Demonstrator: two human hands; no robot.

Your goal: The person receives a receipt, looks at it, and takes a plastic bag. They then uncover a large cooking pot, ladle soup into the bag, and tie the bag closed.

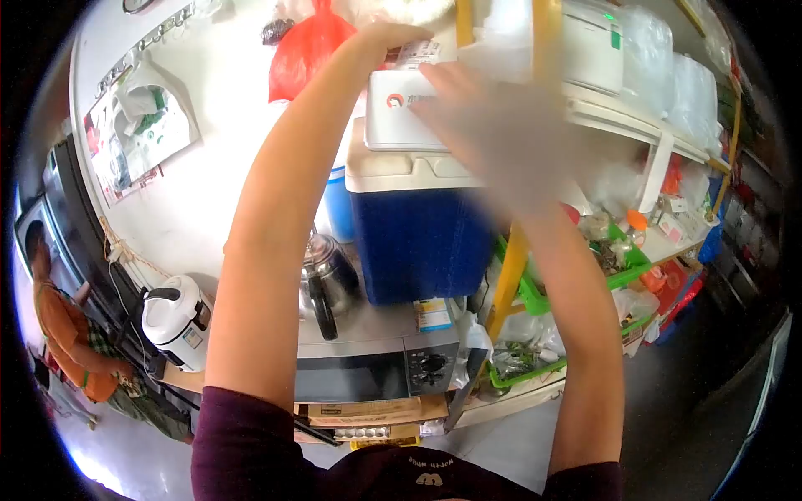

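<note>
A white flat box [407, 125] with a red round logo lies on the white lid of a blue cooler [422, 242]. My right hand [480, 117] is at the box's right side, fingers stretched over its top; the hand is partly smeared. Past the far edge of the box, my left hand [397, 35] reaches beside a printed label [418, 54], its fingers extended and partly hidden. A red plastic bag [309, 50] hangs on the wall close to my left forearm.
The cooler stands on a microwave [351, 380] next to a metal kettle [330, 271]. A white rice cooker [175, 321] is at left. Yellow posts [511, 275] and shelves with green baskets [535, 292] stand at right. Another person [75, 351] is at far left.
</note>
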